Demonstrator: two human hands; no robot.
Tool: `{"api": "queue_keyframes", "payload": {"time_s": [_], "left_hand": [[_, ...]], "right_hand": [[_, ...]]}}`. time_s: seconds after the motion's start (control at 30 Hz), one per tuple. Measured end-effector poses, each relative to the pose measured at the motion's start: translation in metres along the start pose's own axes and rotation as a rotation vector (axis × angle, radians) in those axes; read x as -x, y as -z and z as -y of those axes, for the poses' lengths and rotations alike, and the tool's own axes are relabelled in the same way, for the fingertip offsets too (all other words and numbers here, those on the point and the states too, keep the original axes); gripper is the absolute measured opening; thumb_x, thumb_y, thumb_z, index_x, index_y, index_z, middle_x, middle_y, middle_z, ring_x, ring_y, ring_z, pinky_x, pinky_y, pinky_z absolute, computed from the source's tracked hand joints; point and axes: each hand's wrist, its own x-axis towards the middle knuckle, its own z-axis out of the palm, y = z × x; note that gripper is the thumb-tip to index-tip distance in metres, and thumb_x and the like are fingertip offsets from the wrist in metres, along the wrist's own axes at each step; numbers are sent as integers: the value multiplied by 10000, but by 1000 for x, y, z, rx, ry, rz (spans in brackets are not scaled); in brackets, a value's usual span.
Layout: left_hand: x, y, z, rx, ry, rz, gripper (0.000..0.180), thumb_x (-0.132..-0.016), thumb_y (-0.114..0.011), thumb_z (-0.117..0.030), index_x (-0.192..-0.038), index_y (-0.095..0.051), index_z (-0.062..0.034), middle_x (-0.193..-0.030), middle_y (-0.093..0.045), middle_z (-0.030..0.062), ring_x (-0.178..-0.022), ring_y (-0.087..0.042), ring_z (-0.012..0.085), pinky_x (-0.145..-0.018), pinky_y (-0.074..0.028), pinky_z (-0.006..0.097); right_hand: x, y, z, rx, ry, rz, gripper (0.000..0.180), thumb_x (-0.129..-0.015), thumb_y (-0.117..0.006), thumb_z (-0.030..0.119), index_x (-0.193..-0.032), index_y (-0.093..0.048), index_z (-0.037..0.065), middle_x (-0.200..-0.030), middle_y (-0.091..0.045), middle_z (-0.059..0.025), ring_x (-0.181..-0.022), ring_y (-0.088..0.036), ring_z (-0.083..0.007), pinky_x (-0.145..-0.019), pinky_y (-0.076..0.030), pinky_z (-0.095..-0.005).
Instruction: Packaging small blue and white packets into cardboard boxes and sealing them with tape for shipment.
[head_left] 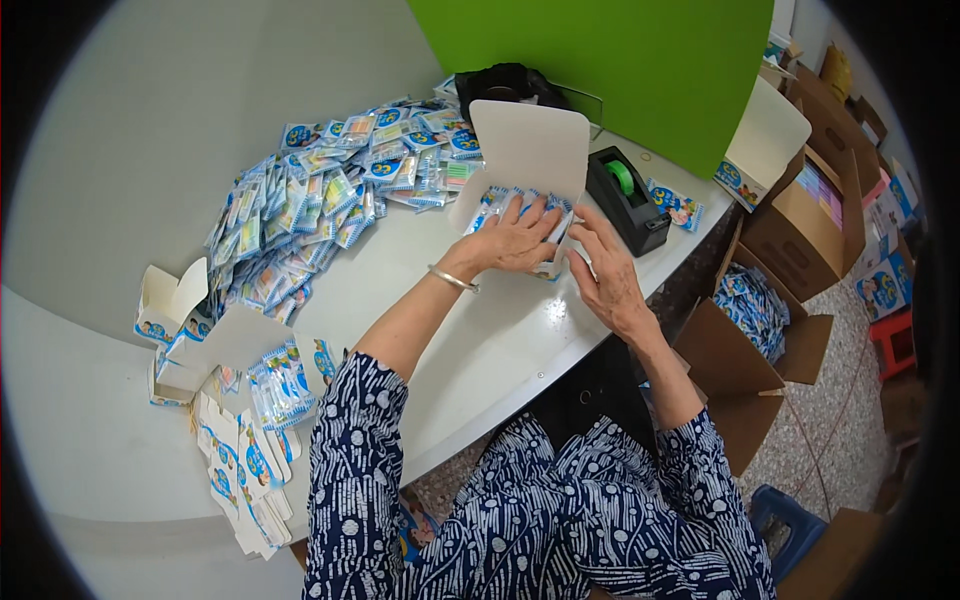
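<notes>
A small white display box [532,140] stands on the table with its tall lid flap raised at the back. Small blue-and-white sachets [490,200] fill it in rows. My left hand [512,240] lies flat on top of these sachets, fingers spread, a bangle on its wrist. Along the box's right side is my right hand [608,275], empty, its fingers apart and slightly bent, with the tips close to the box wall. Whether they touch the wall I cannot tell. My left palm hides part of the box's near side.
A large heap of sachets [300,205] covers the table's far left. A black tape dispenser [630,205] with green tape stands right of the box. Another filled box [280,385] and flattened cartons [245,460] lie at left. Open brown cardboard boxes [735,350] stand at right; a green partition [620,70] rises behind.
</notes>
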Motion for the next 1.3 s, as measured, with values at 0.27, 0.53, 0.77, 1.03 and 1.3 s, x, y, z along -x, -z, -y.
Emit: {"api": "queue_keyframes", "payload": {"time_s": [0.27,0.53,0.77,1.03,1.3], "left_hand": [[6,-4,-3,208,-174,-403,544,-862,-549,-366,-1333,-500,-100,-1483,-327,206,-1315,-359,453,-1026,-330,589],[57,29,129,133,297,-811,695,-751,-729,-320,-1363,-462,-124,-1471,-321,243,-1324,-357,424,-1016,-384,525],[25,33,166,-479,406,-355,1057,-612,-828,-393,-1485,-239,-315,-1536,-170,195,-1341,-222,553,-884,-382,743],[8,-6,183,-665,284,-603,510,-878,-520,-87,-1357,-403,-223,-1273,-468,285,-997,-535,612,-521,-577,503],[114,-57,83,-435,281,-521,651,-808,-547,9,-1389,-375,-227,-1330,-394,308,-1055,-468,649,-612,-578,494]], "right_hand": [[-10,2,-3,355,147,109,364,-854,-609,53,-1207,-522,32,-1330,-457,-183,-1179,-466,-370,-983,-393,-437],[-21,7,0,365,223,175,514,-661,-818,208,-1071,-551,52,-1165,-494,-150,-1027,-523,-320,-848,-457,-413],[-28,-2,3,339,116,158,415,-684,-807,168,-981,-546,43,-1055,-513,-129,-952,-538,-301,-800,-468,-395],[-36,-4,-4,425,27,155,418,-683,-803,164,-992,-543,54,-1001,-491,-120,-938,-522,-292,-795,-453,-390],[-28,-6,13,475,83,6,413,-720,-781,151,-1038,-549,26,-1121,-514,-152,-997,-525,-323,-833,-443,-426]]}}
